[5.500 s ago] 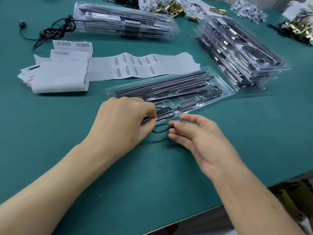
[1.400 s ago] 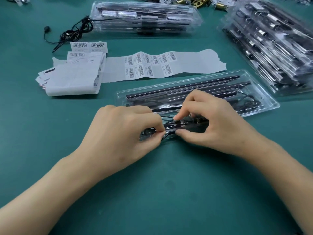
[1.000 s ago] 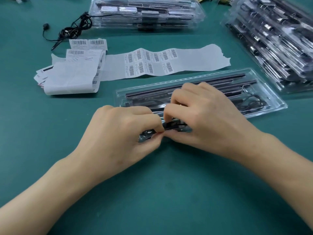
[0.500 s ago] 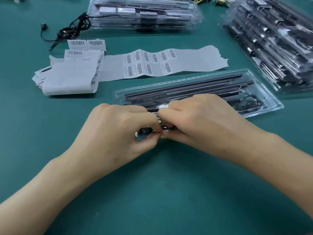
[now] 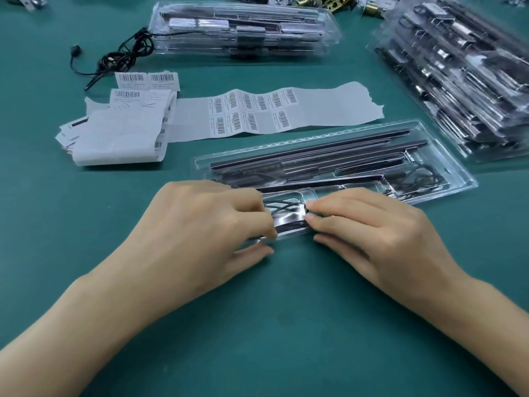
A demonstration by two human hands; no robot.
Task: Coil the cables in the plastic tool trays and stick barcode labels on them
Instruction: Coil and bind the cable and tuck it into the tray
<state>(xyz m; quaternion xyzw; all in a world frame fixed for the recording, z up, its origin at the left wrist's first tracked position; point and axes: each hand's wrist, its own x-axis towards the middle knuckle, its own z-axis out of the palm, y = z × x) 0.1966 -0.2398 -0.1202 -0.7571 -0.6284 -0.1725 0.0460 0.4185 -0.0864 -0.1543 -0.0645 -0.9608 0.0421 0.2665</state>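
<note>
Right now you are pinching the near rim of the clear tray (image 5: 458, 174) with your left hand (image 5: 200, 230), its fingers curled on top and the thumb lying under the edge. Your right hand (image 5: 372, 233) is pressing down with fairly straight fingertips (image 5: 310, 208) at the right end of the same pocket, holding nothing. Between the two hands the thin black cable (image 5: 282, 206) is lying in loops inside that near-left pocket of the tray; whether your left fingers are also touching it, I cannot tell.

Farther back in the tray, long dark bars (image 5: 315, 151) are lying side by side in their slots, and a second coiled cable (image 5: 415, 179) is sitting in the right-hand pocket. The tray is resting on the green mat (image 5: 257, 325).

Beyond it, a white backing strip (image 5: 329, 110) is carrying two rows of barcode labels (image 5: 252, 113); the print is too small to read. Folded label paper (image 5: 120, 138) is lying at its left end. A far stack of trays (image 5: 329, 30) is holding similar dark parts, with a loose cable tangle (image 5: 123, 55) trailing from its left end, and a right-hand stack of trays (image 5: 458, 81) is sitting at the right.
</note>
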